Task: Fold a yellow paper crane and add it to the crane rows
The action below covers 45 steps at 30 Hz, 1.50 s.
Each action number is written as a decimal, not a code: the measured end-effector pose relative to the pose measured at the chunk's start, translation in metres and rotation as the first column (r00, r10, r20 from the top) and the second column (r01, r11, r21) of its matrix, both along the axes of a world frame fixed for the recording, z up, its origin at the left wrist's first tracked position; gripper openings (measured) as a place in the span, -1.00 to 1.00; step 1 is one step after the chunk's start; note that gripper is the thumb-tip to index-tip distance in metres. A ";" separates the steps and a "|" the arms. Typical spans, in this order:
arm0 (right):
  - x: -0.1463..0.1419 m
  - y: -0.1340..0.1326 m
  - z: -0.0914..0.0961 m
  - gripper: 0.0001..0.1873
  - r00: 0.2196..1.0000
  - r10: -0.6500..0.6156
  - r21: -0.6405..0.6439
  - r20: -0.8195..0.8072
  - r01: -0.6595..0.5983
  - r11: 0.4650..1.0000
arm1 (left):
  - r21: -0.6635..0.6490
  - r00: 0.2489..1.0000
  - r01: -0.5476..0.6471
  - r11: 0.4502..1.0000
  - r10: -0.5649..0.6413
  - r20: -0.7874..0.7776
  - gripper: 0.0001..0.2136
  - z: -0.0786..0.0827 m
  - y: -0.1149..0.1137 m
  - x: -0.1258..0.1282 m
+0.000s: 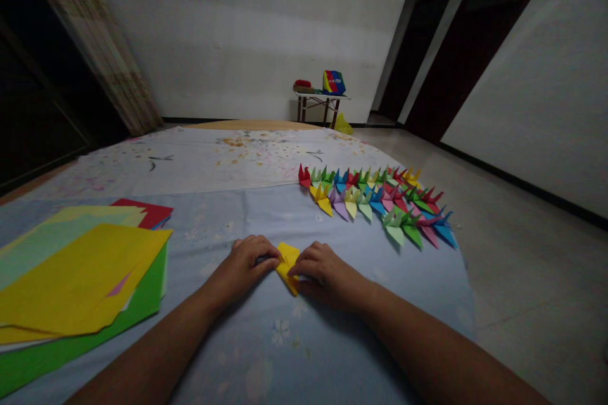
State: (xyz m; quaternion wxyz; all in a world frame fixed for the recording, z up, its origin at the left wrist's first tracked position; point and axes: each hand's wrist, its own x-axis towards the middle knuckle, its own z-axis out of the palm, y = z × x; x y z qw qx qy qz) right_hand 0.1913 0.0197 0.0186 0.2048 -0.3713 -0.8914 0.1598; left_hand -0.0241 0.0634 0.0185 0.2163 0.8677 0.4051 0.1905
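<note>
Between my two hands lies a small folded piece of yellow paper [287, 254], low on the blue part of the tablecloth. My left hand [251, 261] pinches its left edge with thumb and fingers. On the right side, my right hand [323, 271] has its fingertips closed on the paper's edge, partly covering it. The paper tapers to a point toward me. Rows of folded paper cranes [351, 199] in red, green, blue, yellow, purple and pink stand beyond my right hand. A stack of coloured paper sheets [85, 278], yellow on top, lies to the left.
The round table wears a flowered tablecloth [213, 335], blue in front and white [190, 158] behind. By the far wall, a small table [319, 97] carries a colourful bag [334, 82] and a red item [303, 83]. A yellow bag [342, 124] sits on the floor beside it.
</note>
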 end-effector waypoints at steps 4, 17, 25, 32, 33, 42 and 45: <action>0.001 -0.001 0.002 -0.78 1.000 0.010 0.013 0.005 -0.010 1.000 | 0.063 0.998 -0.049 0.997 0.051 -0.037 -0.84 -0.001 -0.003 0.000; 0.003 0.005 -0.003 -0.78 0.997 0.047 0.007 -0.059 -0.047 0.999 | 0.153 0.895 0.085 0.985 -0.008 -0.446 -0.66 0.015 -0.053 0.012; -0.001 0.020 -0.010 -0.76 0.978 -0.183 0.041 -0.096 0.188 0.981 | 0.011 0.923 0.057 0.998 -0.049 -0.383 -0.53 0.016 -0.054 0.006; 0.006 0.017 -0.011 -0.76 0.968 -0.245 0.043 -0.047 0.247 0.968 | -0.041 0.936 0.111 0.993 -0.118 -0.332 -0.54 0.015 -0.046 0.002; 0.007 0.017 -0.011 -0.78 0.967 -0.251 0.041 -0.045 0.253 0.967 | -0.039 0.934 0.128 0.991 -0.134 -0.330 -0.54 0.015 -0.044 0.000; 0.006 0.018 -0.013 -0.86 0.972 -0.230 0.055 -0.053 0.233 0.971 | -0.057 0.918 0.218 0.974 -0.225 -0.328 -0.55 0.024 -0.034 -0.016; 0.007 0.019 -0.015 -0.85 0.972 -0.230 0.056 -0.054 0.233 0.971 | -0.065 0.905 0.227 0.972 -0.235 -0.354 -0.56 0.026 -0.034 -0.014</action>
